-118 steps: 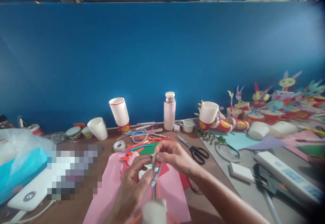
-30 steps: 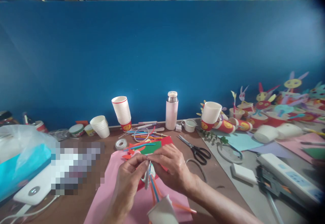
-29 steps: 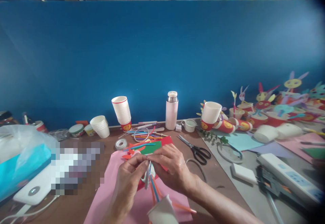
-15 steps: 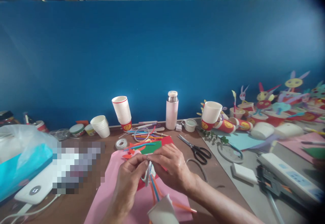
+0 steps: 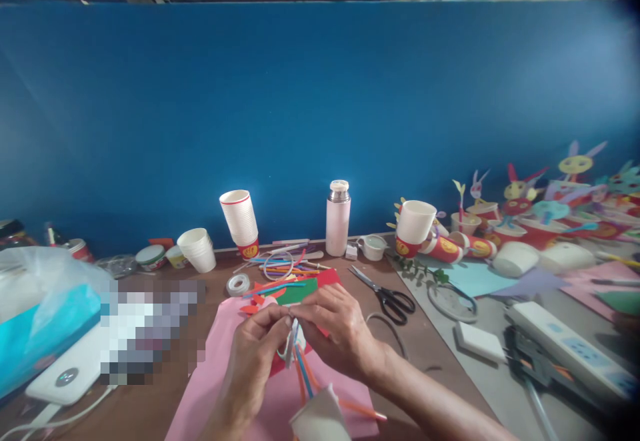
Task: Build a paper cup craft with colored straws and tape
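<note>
1. Here, the left hand (image 5: 254,347) pinches a pale strip (image 5: 289,354), hanging toward six o'clock.
2. The right hand (image 5: 340,327) meets it fingertip-close, its grip unclear.
3. A tilted paper cup (image 5: 323,419) shows toward five o'clock.

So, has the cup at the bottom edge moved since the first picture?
Yes: the cup has shifted to the right, closer to the right edge of the pink sheet.

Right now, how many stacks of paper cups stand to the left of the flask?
2: a short stack beside the yellow tub, a tall stack nearer the flask. The plastic bag may hide more.
</note>
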The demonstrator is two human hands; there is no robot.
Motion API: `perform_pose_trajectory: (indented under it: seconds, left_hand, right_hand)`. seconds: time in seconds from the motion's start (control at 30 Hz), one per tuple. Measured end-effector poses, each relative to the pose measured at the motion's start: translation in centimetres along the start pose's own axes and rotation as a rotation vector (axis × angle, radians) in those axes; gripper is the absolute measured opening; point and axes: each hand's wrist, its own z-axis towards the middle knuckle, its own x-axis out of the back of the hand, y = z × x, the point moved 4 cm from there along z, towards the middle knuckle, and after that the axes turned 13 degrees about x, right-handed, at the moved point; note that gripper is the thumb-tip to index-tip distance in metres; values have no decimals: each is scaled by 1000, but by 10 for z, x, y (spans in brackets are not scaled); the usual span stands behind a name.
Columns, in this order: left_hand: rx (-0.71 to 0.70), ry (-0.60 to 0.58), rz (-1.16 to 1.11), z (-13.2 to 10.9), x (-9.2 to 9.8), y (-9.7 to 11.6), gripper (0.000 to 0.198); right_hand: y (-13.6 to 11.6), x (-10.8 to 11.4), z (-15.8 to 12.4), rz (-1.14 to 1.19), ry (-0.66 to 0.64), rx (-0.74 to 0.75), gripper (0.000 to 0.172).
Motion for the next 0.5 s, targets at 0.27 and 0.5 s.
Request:
perform_pose_trajectory:
  seconds: [0.27, 0.5]
  left_hand:
    - [61, -28, -61, -2, -1, -1, 16]
    - [44, -23, -56, -2, -2, -1, 17]
  right_hand:
    - [1, 1, 1, -9, 6, -2, 22]
    - [0, 1, 1, -17, -2, -2, 21]
